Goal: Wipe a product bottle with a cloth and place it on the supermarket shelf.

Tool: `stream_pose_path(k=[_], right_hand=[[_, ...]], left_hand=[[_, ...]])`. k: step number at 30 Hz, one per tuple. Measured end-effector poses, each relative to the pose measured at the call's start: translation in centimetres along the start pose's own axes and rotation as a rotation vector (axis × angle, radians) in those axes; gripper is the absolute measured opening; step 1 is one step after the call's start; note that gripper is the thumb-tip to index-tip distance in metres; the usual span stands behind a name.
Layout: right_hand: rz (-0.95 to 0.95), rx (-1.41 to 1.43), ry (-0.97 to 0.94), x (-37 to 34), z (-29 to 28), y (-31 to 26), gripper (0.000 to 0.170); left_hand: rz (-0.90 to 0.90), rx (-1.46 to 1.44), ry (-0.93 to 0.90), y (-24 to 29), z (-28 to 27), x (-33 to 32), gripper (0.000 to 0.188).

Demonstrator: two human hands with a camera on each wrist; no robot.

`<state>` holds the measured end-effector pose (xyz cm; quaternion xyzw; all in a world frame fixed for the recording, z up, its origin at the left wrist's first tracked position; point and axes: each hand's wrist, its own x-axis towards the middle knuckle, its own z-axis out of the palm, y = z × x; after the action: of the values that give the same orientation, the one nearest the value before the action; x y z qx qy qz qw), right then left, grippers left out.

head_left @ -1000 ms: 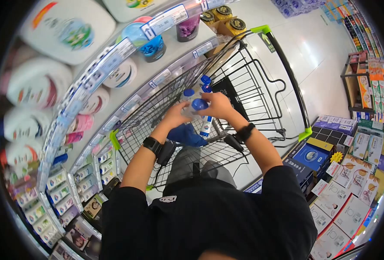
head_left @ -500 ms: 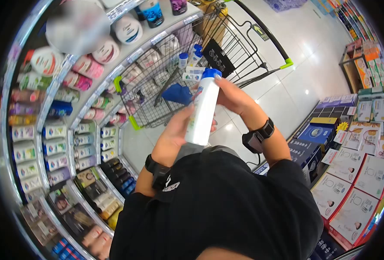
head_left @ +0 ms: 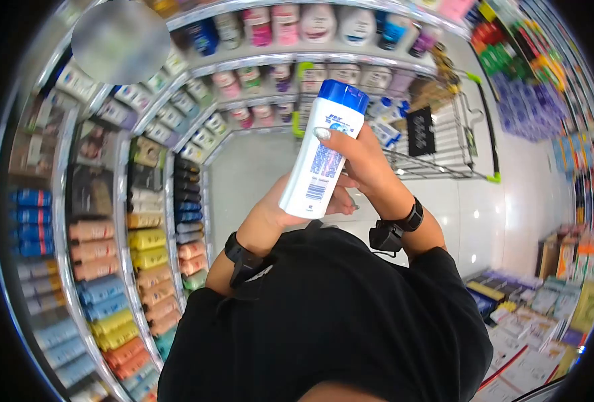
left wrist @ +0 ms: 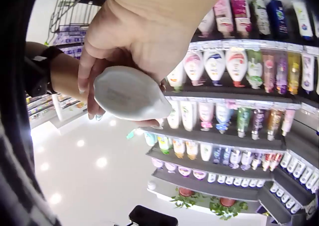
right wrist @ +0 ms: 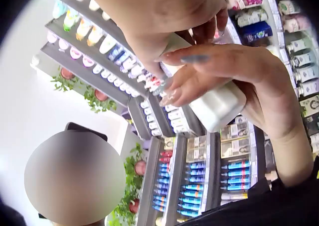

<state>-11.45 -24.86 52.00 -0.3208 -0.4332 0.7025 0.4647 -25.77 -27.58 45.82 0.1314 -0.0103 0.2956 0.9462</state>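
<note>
A white shampoo bottle (head_left: 308, 184) with a blue cap is tilted in front of my chest in the head view, its printed back label and barcode facing up. My right hand (head_left: 358, 155) grips its upper half, thumb lying across the label. Around the lower end my left hand (head_left: 275, 199) curls, partly hidden behind the bottle. The left wrist view looks onto the bottle's pale oval base (left wrist: 130, 93), with fingers on both sides of it. In the right wrist view, left-hand fingers (right wrist: 199, 79) wrap the bottle near its base.
A wire shopping cart (head_left: 474, 134) stands ahead to the right, with a black sign (head_left: 419, 131) and several blue-capped bottles (head_left: 385, 127) inside. Shelves of bottles (head_left: 320, 23) run along the front and left. Stacked boxes (head_left: 521, 342) are at the lower right.
The bottle has come from over the cart to my chest and turned label side up, the right thumb now across it. The cart has shifted rightward in view.
</note>
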Motion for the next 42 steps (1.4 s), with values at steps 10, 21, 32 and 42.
stream_pose_path(k=[10,21,32,42], right_hand=[[0.112,-0.022,-0.202,8.4,17.4,6.5,0.025],[0.121,-0.049,-0.329,16.1,23.4,13.8,0.028],[0.006,-0.384,-0.398,31.6,18.4,19.6,0.028],[-0.372,-0.270,-0.687,45.5,25.3,6.2,0.028]], left_hand=[[0.369,0.079,-0.022,8.9,-0.3,-16.4,0.073],[0.586,0.194,0.386,15.5,-2.7,-24.5,0.053],[0.686,1.427,1.128,27.2,-9.4,-20.6,0.046],[0.771,2.088,1.071,42.5,0.7,-18.7,0.052]])
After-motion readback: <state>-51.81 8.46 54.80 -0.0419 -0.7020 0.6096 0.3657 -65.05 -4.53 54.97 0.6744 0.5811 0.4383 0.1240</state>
